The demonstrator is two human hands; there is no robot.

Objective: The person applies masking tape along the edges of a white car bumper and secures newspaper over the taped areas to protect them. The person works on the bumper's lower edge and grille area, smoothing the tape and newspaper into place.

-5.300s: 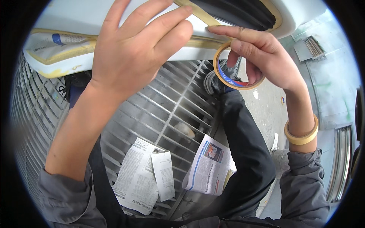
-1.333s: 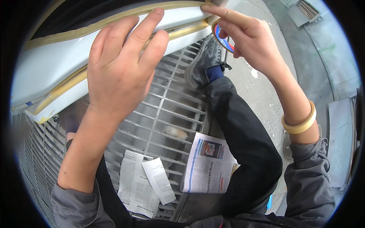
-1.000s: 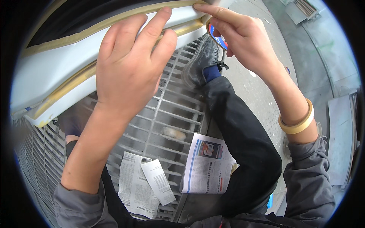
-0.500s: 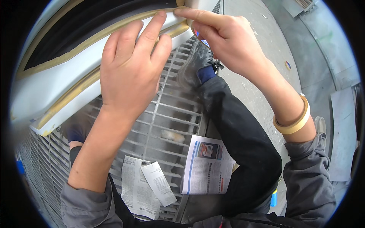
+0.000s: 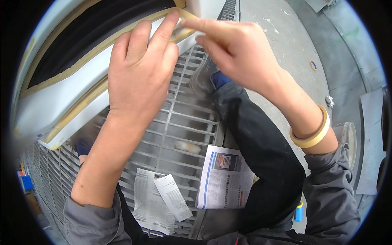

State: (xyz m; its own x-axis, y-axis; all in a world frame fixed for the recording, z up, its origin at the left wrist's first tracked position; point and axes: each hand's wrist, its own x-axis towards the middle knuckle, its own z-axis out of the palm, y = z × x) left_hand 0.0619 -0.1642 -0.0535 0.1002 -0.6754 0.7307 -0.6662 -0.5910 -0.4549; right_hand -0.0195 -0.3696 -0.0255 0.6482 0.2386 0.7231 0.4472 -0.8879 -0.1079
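torn newspaper on metal grating | blue cylinder on floor

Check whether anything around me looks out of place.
A roll of tape circles the right forearm like a bracelet, an odd place for it. Loose newspaper lies on the floor grating, like litter.

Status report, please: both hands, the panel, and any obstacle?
Left hand on white panel. Right hand at beige tape corner. Newspaper sheet on grating, apart.

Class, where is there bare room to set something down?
Grey floor has a bare patch between right hand and wall. Grating is bare between left forearm and trouser leg, beyond the pale lump. Crowded: newspapers; white panel around left hand and right hand.
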